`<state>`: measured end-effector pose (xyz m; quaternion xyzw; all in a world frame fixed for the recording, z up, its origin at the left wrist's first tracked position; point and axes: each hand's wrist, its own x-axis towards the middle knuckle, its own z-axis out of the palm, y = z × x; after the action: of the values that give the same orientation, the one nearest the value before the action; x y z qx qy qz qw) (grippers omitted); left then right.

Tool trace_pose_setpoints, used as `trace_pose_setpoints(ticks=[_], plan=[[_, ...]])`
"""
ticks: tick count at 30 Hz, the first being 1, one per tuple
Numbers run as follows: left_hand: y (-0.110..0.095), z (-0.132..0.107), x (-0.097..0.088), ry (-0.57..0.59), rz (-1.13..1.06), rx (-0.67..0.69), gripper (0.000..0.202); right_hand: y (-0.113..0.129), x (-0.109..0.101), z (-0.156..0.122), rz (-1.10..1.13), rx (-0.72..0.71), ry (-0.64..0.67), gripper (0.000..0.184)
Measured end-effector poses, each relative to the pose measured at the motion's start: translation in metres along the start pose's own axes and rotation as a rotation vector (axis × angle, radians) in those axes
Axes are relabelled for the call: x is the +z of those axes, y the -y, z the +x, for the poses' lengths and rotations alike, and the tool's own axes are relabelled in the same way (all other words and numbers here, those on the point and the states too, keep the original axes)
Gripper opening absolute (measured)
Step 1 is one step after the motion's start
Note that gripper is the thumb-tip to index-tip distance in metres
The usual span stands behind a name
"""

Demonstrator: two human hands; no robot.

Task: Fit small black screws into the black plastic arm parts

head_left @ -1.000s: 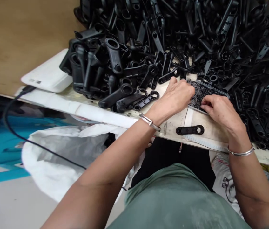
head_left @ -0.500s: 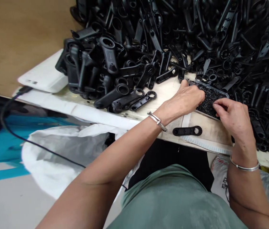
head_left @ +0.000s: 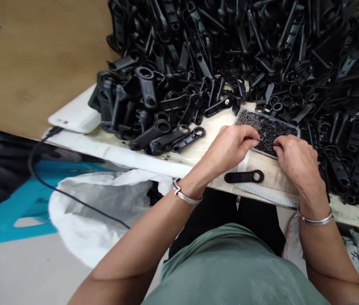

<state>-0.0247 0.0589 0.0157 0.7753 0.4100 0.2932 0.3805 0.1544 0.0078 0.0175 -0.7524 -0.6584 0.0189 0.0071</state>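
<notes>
In the head view, the left hand [head_left: 230, 144] has its thumb and fingers drawn narrow over the near edge of a clear tray [head_left: 281, 118]; whether they pinch anything cannot be told. The right hand [head_left: 298, 163] also has its fingertips close together, at the tray's near right side among small black bits [head_left: 270, 132], and again a held piece cannot be made out. The tray thus lies between and just beyond both sets of fingers. Nearer the body than the left fingers, a black part [head_left: 243, 177] lies flat on the bench [head_left: 215, 123], apart from either hand. Beyond the fingers spreads a pile [head_left: 198, 63] of black parts; well to their left sits a white box [head_left: 79, 113].
</notes>
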Motion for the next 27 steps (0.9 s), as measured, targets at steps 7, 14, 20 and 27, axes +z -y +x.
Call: trace_pose_setpoints(ticks=[7, 14, 20, 27], plan=[[0.005, -0.018, 0.008, -0.109, -0.696, -0.216, 0.009, -0.009, 0.002, -0.010, 0.817, -0.074, -0.150, 0.009], [0.002, -0.028, 0.019, -0.117, -0.944, -0.270, 0.019, 0.007, 0.014, -0.029, 1.539, 0.065, -0.019, 0.015], [-0.003, -0.033, 0.024, -0.046, -0.978, -0.241, 0.014, 0.009, 0.015, -0.038, 1.764, 0.172, 0.056, 0.020], [-0.007, -0.038, 0.027, -0.025, -0.920, -0.216, 0.010, 0.006, 0.014, -0.047, 1.835, 0.191, 0.118, 0.023]])
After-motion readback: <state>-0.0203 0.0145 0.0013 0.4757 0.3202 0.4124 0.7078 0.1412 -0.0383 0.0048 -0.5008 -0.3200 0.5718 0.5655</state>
